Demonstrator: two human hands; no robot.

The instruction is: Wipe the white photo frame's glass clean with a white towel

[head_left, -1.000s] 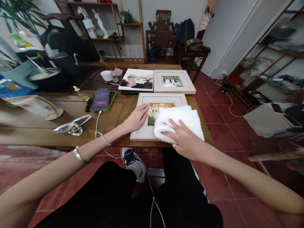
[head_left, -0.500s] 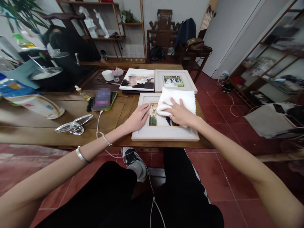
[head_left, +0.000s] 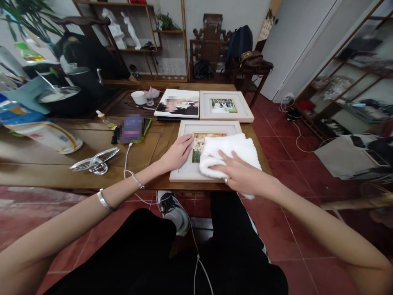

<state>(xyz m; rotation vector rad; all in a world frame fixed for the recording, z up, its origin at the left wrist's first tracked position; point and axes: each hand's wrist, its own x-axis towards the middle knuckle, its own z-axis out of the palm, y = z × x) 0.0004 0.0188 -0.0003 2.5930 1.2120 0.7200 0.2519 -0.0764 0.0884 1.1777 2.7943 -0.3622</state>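
Note:
A pale wooden picture frame (head_left: 184,174) lies flat at the table's front edge, its photo partly covered. My left hand (head_left: 178,153) rests flat on the frame's left side, fingers stretched out and holding nothing. On the right part of the frame is a white cloth (head_left: 236,149), bunched under my right hand (head_left: 242,174). The fingers of that hand grip the cloth and press it down near the frame's lower right corner. Part of the cloth hangs past the frame's edge. Behind lie a second framed photo (head_left: 242,112) and a white photo panel (head_left: 190,95).
On the table's left stand a phone (head_left: 147,127) on a white cable, a clear hair claw (head_left: 96,160), a small dropper bottle (head_left: 106,119), a white cup (head_left: 138,97) and a blue-and-white pack (head_left: 39,127). A chair (head_left: 212,41) is against the back wall.
My right hand has moved the white cloth toward me, from the upper right of the frame to its lower right. The left hand has stayed in place.

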